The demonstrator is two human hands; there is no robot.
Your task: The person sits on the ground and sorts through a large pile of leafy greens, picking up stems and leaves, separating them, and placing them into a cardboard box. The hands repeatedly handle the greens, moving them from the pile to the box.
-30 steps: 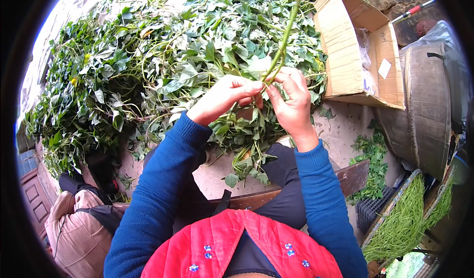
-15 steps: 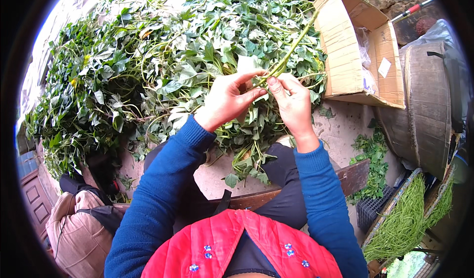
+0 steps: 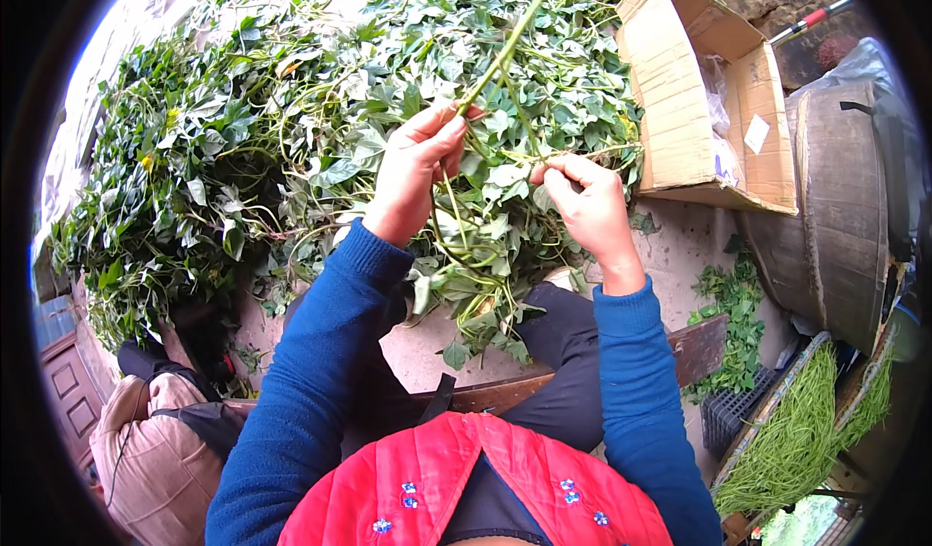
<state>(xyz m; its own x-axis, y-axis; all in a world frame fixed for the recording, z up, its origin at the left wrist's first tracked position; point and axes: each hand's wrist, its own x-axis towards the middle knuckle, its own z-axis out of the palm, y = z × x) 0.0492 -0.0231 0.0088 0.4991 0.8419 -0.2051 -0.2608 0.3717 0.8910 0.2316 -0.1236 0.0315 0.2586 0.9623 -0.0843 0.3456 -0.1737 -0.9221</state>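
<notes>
A thick green vine stem (image 3: pixel 510 46) slants up and to the right out of my left hand (image 3: pixel 417 172), whose fingers are closed around its lower end. From it a thinner stalk (image 3: pixel 520 109) runs down to my right hand (image 3: pixel 590 204), pinched between thumb and forefinger. Both hands are over a large heap of leafy green vines (image 3: pixel 291 129), spread in front of me. Several thin stalks hang below the left hand toward the leaves between my knees. The stem's top end overlaps the far part of the heap.
An open cardboard box (image 3: pixel 670 99) with plastic inside stands right of the heap. Bundled green stalks (image 3: pixel 791 439) lie at the lower right, near a dark crate (image 3: pixel 733 420). Loose leaves (image 3: pixel 728 323) are on the floor. At lower left sits another person in a pink top (image 3: pixel 160 444).
My hands have drawn apart: the left went left and slightly up with the thick stem, the right moved slightly right and down. A thinner stalk now stretches toward the right hand.
</notes>
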